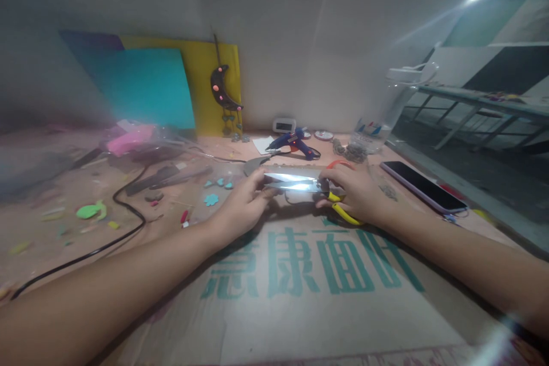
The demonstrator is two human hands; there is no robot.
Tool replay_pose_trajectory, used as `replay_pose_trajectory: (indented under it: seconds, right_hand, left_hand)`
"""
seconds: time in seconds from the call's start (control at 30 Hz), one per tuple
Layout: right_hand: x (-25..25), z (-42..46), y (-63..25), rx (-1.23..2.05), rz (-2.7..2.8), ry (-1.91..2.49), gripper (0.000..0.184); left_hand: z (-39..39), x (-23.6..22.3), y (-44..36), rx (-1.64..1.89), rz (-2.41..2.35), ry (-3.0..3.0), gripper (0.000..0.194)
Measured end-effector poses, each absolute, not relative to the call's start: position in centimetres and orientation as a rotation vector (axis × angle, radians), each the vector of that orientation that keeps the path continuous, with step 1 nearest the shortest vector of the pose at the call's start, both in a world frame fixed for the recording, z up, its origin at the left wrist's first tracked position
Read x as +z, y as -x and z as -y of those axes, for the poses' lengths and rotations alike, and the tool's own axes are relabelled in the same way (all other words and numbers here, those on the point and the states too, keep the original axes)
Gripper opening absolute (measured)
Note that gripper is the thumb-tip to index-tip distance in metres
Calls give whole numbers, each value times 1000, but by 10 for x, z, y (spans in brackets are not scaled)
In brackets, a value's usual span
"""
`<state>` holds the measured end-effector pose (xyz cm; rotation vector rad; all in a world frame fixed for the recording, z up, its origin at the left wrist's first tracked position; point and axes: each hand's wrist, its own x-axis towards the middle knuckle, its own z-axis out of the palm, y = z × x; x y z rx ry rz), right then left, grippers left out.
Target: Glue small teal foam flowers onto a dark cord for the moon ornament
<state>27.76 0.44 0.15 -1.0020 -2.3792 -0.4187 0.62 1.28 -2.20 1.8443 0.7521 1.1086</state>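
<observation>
A pair of scissors (298, 183) lies level across the space between my hands, with shiny blades pointing left and yellow and red handles on the right. My right hand (351, 189) is closed around the handle end. At the blade tips, the fingers of my left hand (246, 203) are pinched together. Whether those fingers also hold something small is hidden. Beneath both hands lies a cardboard sheet (334, 320) printed with large green characters.
Behind the scissors rests a blue glue gun (291, 140). A phone (422, 186) lies at right, near a clear plastic jug (375, 120). A black cord (139, 214) and several scraps cover the left side. A crescent moon ornament (221, 88) hangs before a yellow sheet (201, 57).
</observation>
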Motion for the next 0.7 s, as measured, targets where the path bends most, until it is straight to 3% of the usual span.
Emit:
replay_pose_trajectory:
  seconds: [0.23,0.7]
  right_hand:
    - [1,-3,-278,-335,2400,1096,44]
    - [-1,-6,-280,-194,2233,1249,40]
  left_hand:
    - [-12,-19,-7,1107,-755,-1864,7]
    - [-22,-27,-5,1151,-748,-1635,18]
